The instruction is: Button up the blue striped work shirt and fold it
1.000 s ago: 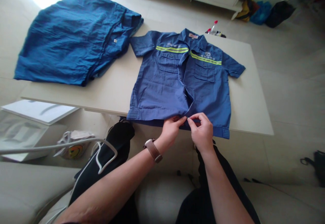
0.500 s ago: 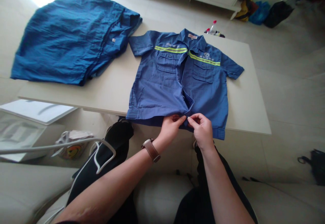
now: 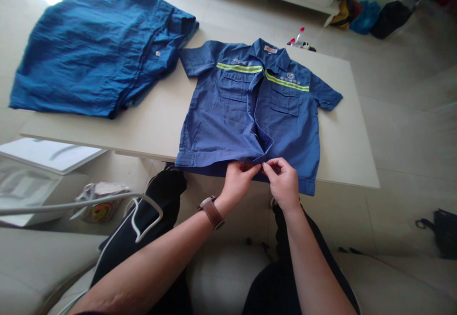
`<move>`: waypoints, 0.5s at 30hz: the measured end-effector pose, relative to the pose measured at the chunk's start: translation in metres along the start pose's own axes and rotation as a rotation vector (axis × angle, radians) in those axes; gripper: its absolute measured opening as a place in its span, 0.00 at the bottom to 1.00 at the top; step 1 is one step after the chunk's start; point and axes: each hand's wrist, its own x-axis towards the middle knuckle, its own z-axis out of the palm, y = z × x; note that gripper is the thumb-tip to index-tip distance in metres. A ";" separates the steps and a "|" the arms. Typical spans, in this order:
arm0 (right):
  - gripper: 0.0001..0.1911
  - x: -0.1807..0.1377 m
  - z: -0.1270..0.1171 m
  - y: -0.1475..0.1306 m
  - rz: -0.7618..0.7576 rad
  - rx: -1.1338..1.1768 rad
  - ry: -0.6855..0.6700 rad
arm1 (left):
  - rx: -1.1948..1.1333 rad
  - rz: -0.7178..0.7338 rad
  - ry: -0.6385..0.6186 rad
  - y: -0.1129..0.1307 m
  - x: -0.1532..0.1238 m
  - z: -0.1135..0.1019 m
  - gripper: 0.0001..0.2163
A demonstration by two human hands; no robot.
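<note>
A blue short-sleeved work shirt (image 3: pixel 217 120) lies face up, its collar pointing away from me and its bottom hem over the table's near edge. Yellow-green stripes cross its chest, and the front placket gapes open along the middle. At the hem, my left hand (image 3: pixel 238 179) pinches the shirt's front edge, with some fingers hidden behind the cloth. Close against it, my right hand (image 3: pixel 283 182) pinches the same spot between thumb and forefinger. Whatever small part lies between the fingertips is hidden.
A pile of blue garments (image 3: pixel 89 53) covers the left of the white table (image 3: pixel 350 153). Bottles with red caps (image 3: pixel 299 34) show beyond its far edge. A white box (image 3: pixel 46 177) stands at lower left, near a grey curved tube (image 3: pixel 89 203).
My hands stay at the hem, and their fingertips have come closer together. The view has shifted very slightly; the shirt lies as before.
</note>
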 end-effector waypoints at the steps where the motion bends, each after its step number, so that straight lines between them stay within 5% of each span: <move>1: 0.10 0.000 0.000 -0.001 -0.015 -0.019 -0.003 | 0.011 0.007 0.001 0.000 0.000 -0.001 0.10; 15: 0.09 0.000 -0.001 -0.006 -0.043 -0.079 -0.022 | -0.017 -0.003 -0.036 0.003 0.004 -0.002 0.07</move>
